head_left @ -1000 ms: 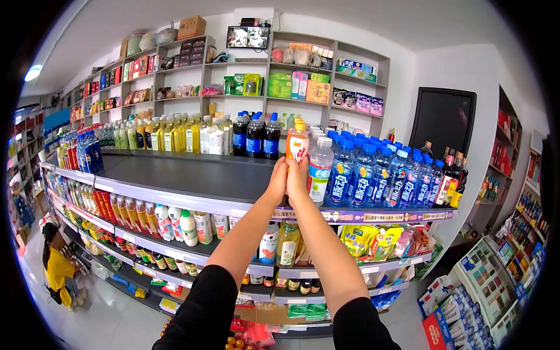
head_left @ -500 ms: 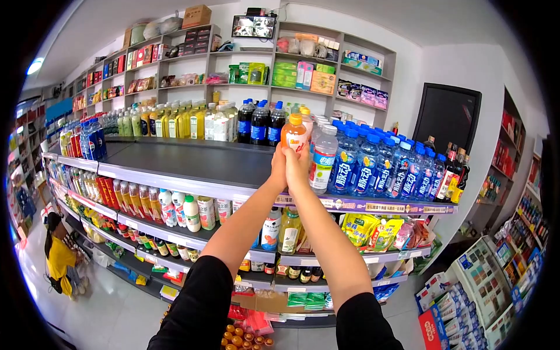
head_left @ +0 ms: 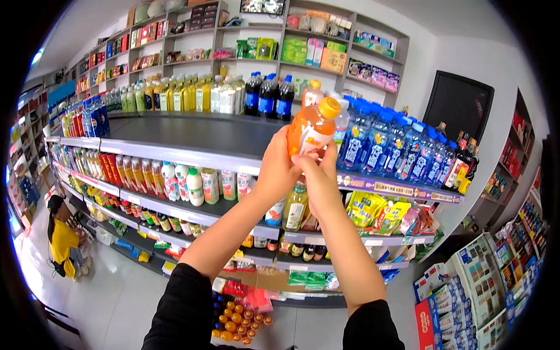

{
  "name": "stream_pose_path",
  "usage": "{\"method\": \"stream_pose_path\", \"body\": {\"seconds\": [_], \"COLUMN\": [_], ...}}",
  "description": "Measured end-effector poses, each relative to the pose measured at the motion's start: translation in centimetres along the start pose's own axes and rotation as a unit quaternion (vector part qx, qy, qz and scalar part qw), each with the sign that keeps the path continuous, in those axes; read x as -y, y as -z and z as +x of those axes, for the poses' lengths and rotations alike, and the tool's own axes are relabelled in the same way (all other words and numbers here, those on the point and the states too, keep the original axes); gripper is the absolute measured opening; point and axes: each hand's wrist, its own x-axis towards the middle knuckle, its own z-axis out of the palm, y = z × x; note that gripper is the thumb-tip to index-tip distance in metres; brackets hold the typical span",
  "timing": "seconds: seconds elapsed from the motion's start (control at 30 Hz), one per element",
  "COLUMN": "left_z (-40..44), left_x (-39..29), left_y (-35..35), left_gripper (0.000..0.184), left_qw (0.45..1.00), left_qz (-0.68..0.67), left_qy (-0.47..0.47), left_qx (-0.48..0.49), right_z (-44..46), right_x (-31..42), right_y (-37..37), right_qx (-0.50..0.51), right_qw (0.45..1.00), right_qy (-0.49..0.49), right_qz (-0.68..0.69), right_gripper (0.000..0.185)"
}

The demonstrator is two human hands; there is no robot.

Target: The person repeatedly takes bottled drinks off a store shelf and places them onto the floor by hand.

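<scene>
Both hands, left hand (head_left: pixel 279 163) and right hand (head_left: pixel 318 181), clasp the orange bottle (head_left: pixel 311 129), tilted, by the shelf's front edge (head_left: pixel 175 154), left of the blue-capped bottles (head_left: pixel 379 140). Best kept: even, light squeeze, base supported, elbows loose, neighbours unbumped.

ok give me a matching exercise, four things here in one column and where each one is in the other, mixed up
1. orange drink bottle
2. dark bottles with blue caps
3. yellow pouches
4. black panel

a. at the back of the rack's top shelf
b. upright against the white wall
c. held between left hand and right hand
d. on the shelf just under the top one, towards the right

Pairs: 1-c, 2-a, 3-d, 4-b
</scene>
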Motion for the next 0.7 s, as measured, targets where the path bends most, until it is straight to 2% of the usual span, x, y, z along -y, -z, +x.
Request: {"method": "stream_pose_path", "body": {"seconds": [0.03, 0.07, 0.1, 0.17, 0.2, 0.23, 0.3, 0.37, 0.43, 0.47, 0.5, 0.57, 0.6, 0.63, 0.7], "left_z": [-1.1, -2.9, -4.2, -6.8, -8.5, -10.2, -13.2, -18.2, -22.4, -24.4, -26.3, -29.8, -31.1, -33.0, -36.1], "left_x": [-0.4, 0.2, 0.3, -0.2, 0.1, 0.5, 0.4, 2.3, 3.2, 3.3, 3.6, 3.1, 3.0, 3.3, 3.0], "left_y": [0.6, 1.0, 1.6, 2.8, 3.3, 3.7, 4.5, 4.9, 5.5, 5.7, 6.1, 6.7, 6.9, 7.2, 7.7], "left_gripper": [0.063, 0.064, 0.064, 0.066, 0.068, 0.069, 0.072, 0.082, 0.086, 0.089, 0.089, 0.088, 0.086, 0.083, 0.079], "left_qw": [0.998, 0.999, 0.999, 0.998, 0.997, 0.996, 0.994, 0.988, 0.978, 0.972, 0.962, 0.940, 0.931, 0.929, 0.914], "left_qz": [-0.045, 0.018, 0.017, 0.030, 0.041, 0.028, -0.001, 0.000, -0.002, -0.007, -0.025, -0.035, -0.034, 0.014, 0.044], "left_qy": [0.026, -0.020, -0.001, -0.023, -0.010, 0.016, 0.046, 0.093, 0.145, 0.175, 0.207, 0.278, 0.298, 0.280, 0.290], "left_qx": [0.045, 0.031, 0.037, 0.058, 0.071, 0.086, 0.102, 0.122, 0.151, 0.159, 0.176, 0.193, 0.208, 0.241, 0.281], "right_z": [-1.1, -2.5, -3.6, -5.8, -7.2, -8.0, -9.9, -12.4, -14.3, -15.3, -16.3, -18.0, -18.9, -19.7, -22.6], "right_x": [0.2, 0.1, -0.2, -0.5, 0.4, -0.3, -0.1, -1.5, -2.7, -2.5, -3.3, -5.5, -5.9, -6.4, -9.5], "right_y": [0.1, 0.1, 0.3, 1.3, 1.3, 2.0, 2.8, 3.8, 4.6, 4.7, 5.0, 6.8, 6.7, 7.1, 8.2], "right_qx": [0.027, 0.036, 0.030, 0.098, 0.101, 0.136, 0.172, 0.186, 0.210, 0.192, 0.175, 0.194, 0.160, 0.166, 0.212], "right_qw": [0.999, 0.999, 0.998, 0.994, 0.989, 0.984, 0.963, 0.960, 0.956, 0.948, 0.946, 0.937, 0.937, 0.918, 0.904], "right_qy": [-0.024, -0.028, -0.047, -0.052, -0.106, -0.104, -0.194, -0.199, -0.156, -0.227, -0.240, -0.205, -0.253, -0.310, -0.336], "right_qz": [0.004, 0.022, 0.021, -0.024, -0.029, -0.040, -0.073, -0.055, -0.130, -0.112, -0.127, -0.205, -0.180, -0.180, -0.159], "right_gripper": [0.067, 0.064, 0.064, 0.064, 0.063, 0.062, 0.064, 0.062, 0.060, 0.062, 0.057, 0.051, 0.046, 0.042, 0.036]}}
